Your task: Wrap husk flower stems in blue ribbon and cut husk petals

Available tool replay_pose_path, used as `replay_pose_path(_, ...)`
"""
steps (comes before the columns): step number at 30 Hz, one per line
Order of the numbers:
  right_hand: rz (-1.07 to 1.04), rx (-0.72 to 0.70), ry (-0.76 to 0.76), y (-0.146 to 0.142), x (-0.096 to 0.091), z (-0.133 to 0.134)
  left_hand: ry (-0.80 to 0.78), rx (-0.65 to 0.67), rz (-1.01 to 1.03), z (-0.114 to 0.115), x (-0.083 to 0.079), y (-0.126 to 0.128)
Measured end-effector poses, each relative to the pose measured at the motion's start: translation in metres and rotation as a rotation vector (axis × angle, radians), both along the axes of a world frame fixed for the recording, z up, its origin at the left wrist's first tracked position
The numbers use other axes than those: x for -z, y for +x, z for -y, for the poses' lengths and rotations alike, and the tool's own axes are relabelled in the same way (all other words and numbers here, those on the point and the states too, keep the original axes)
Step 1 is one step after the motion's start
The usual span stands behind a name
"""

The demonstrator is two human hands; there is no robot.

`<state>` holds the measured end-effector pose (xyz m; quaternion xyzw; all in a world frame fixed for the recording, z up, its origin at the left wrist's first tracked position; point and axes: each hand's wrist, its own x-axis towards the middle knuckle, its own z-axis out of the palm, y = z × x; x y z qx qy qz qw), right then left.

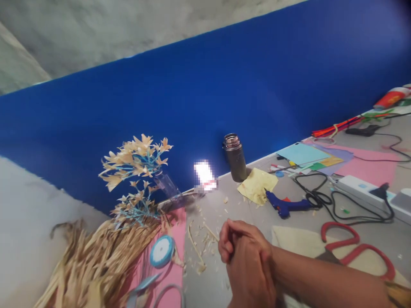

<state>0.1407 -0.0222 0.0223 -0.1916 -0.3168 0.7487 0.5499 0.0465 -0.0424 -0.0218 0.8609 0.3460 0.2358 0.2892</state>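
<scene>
My left hand [250, 273] and my right hand [252, 233] are clasped together over the grey table. The right hand's fingers wrap around the left, and both are closed. I see nothing held, though the space between the palms is hidden. Just right of them lie large scissors [348, 244] with red handles, their blades partly covered by my forearm, over a pale sheet [284, 237]. Beyond the hands are a blue glue gun [285, 205] and a crumpled yellowish paper [258, 186]. Thin dry scraps [195, 246] are scattered to the left.
A dark open flask [236, 158] stands against the blue wall. At left are flowers [136, 160] in a clear bottle [168, 186], dried husks [96, 261] and a blue ribbon roll [162, 251]. A power strip [359, 190], cables and coloured papers [303, 153] lie right.
</scene>
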Motion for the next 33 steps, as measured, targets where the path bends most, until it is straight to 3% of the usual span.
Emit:
replay_pose_path(6, 0.296, 0.095, 0.034, 0.015, -0.001, -0.012, 0.184, -0.095, 0.346, 0.000, -0.008, 0.002)
replay_pose_path(9, 0.381, 0.239, 0.000, 0.018, 0.001, -0.021, 0.134, -0.079, 0.406, -0.007, -0.019, -0.002)
replay_pose_path(11, 0.414, 0.291, -0.029, 0.017, 0.002, -0.022, 0.071, -0.043, 0.370, -0.010, -0.023, -0.010)
replay_pose_path(14, 0.511, 0.262, -0.071, 0.014, 0.004, -0.016, -0.072, 0.061, 0.241, -0.006, -0.021, -0.023)
replay_pose_path(17, 0.670, 0.209, -0.001, 0.017, 0.004, -0.009, -0.180, 0.143, 0.084, 0.005, -0.019, -0.026)
replay_pose_path(20, 0.760, 0.257, 0.116, 0.023, 0.002, -0.006, -0.163, 0.158, -0.047, 0.012, -0.027, -0.023)
replay_pose_path(23, 0.727, 0.348, 0.132, 0.028, 0.000, -0.009, -0.044, 0.153, -0.101, 0.012, -0.038, -0.029)
replay_pose_path(25, 0.722, 0.397, 0.094, 0.030, 0.002, -0.013, -0.008, 0.038, -0.112, 0.008, -0.042, -0.041)
replay_pose_path(29, 0.971, 0.415, 0.109, 0.029, 0.009, -0.019, 0.086, -0.405, -0.308, -0.003, -0.036, -0.070)
replay_pose_path(33, 1.561, 0.241, 0.341, 0.021, 0.015, -0.013, 0.049, -0.394, -0.503, -0.006, -0.027, -0.085)
